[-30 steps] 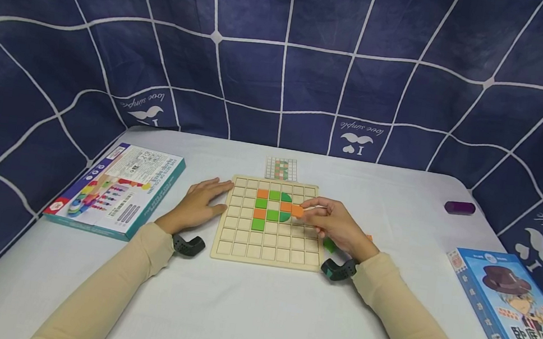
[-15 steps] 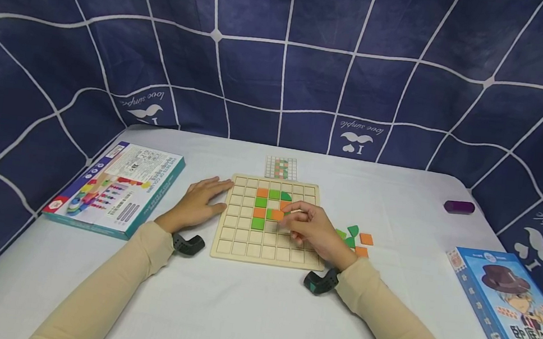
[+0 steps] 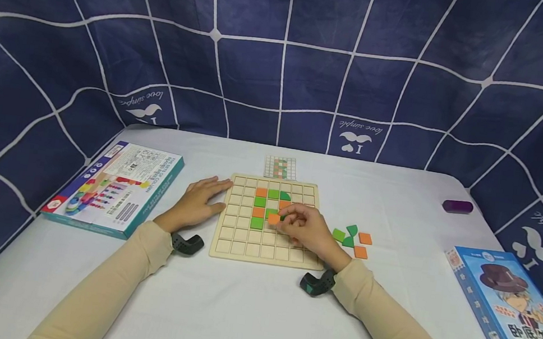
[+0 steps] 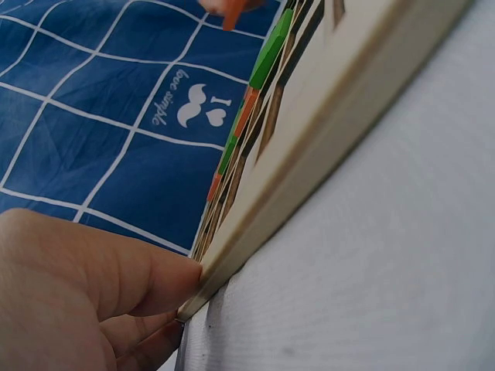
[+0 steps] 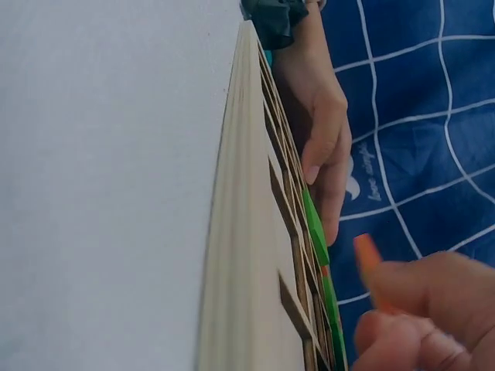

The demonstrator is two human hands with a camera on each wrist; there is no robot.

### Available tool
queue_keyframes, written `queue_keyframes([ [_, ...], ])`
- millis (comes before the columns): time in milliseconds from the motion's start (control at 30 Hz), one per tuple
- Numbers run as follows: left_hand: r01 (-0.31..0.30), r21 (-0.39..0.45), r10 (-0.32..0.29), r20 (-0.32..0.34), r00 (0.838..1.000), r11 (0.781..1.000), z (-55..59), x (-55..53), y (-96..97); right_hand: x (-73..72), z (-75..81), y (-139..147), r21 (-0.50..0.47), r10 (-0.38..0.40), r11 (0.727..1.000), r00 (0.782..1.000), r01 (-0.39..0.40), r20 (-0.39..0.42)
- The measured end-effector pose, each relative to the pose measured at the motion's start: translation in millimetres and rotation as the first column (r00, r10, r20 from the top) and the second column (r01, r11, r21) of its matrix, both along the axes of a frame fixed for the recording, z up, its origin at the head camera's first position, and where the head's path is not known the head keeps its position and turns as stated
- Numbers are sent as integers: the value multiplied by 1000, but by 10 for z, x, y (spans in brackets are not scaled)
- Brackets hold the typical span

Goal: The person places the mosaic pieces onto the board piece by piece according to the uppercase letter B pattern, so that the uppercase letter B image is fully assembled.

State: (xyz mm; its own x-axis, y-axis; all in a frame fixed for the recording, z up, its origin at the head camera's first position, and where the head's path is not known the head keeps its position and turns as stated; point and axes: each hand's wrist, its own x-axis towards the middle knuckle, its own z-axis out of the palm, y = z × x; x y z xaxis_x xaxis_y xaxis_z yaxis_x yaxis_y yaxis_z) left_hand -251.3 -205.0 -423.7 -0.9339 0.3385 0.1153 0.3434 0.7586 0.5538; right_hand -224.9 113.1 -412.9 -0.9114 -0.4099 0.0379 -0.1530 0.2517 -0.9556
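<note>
A square wooden grid board [image 3: 233,235] lies on the white tablecloth, with green and orange square tiles and dark green curved pieces set in its middle cells. My right hand [image 3: 308,232] pinches an orange square tile [image 3: 273,219] between thumb and fingers, low over those cells. In the right wrist view the orange tile [image 5: 366,251] shows tilted, above the board's surface. My left hand [image 3: 197,204] rests at the board's left edge, fingers extended. Seen from the left wrist, the thumb [image 4: 166,282] touches the board's rim. My right fingers hide part of the pattern.
A small printed grid card [image 3: 280,168] lies beyond the board. Several loose tiles [image 3: 360,252] lie to its right. One flat box [image 3: 116,190] sits at the left, a blue box [image 3: 513,312] at the right. A purple cylinder [image 3: 457,206] lies at the back right.
The right hand has moved left and slightly toward the person with the orange tile, uncovering the loose tiles. The left hand has stayed in place.
</note>
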Motion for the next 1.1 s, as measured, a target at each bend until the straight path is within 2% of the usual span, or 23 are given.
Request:
queue_keyframes([
  [133, 0, 2, 0, 6, 1000, 1000, -13, -10, 4, -4, 8, -13, 73, -12, 997, 1000, 12, -3],
  [400, 1, -3, -1, 6, 1000, 1000, -33, -23, 12, -5, 0, -36, 126, -11, 992, 1000, 12, -10],
  [1100, -3, 6, 3, 3, 1000, 1000, -21, -3, -10, 6, 14, -68, 154, 26, 988, 998, -16, -63],
])
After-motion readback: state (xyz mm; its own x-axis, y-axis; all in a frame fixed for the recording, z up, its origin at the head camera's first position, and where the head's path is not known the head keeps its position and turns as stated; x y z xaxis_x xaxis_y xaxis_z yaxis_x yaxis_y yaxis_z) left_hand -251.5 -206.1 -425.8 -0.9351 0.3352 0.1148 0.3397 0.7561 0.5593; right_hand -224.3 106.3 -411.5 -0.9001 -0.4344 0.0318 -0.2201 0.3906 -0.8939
